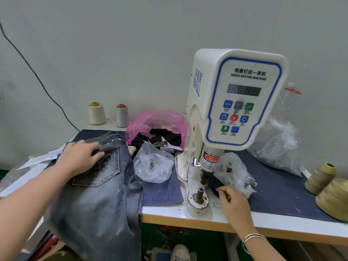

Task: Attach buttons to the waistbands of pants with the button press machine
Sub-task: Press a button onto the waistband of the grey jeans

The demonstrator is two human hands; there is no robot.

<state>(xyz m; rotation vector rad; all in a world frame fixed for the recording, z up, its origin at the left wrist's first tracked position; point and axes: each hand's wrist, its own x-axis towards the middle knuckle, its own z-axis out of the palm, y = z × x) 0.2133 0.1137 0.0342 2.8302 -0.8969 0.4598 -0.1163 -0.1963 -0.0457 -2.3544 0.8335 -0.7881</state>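
Grey-blue jeans [101,189] lie on the left of the table, back pocket up, hanging over the front edge. My left hand [81,157] rests flat on them near the waistband, fingers spread. The white button press machine [235,98] stands at centre right, its lower die [199,194] bare under the punch [206,178]. My right hand [232,202] sits just right of the die with fingers curled; whether it pinches a button I cannot tell. A clear bag of small metal parts [233,172] lies behind that hand.
A clear plastic bag [154,164] and a pink bag with dark cloth [158,127] lie between jeans and machine. Two thread cones [97,113] stand at the back left, yellow cones [327,187] at the right edge. A crumpled plastic bag [276,146] sits behind the machine.
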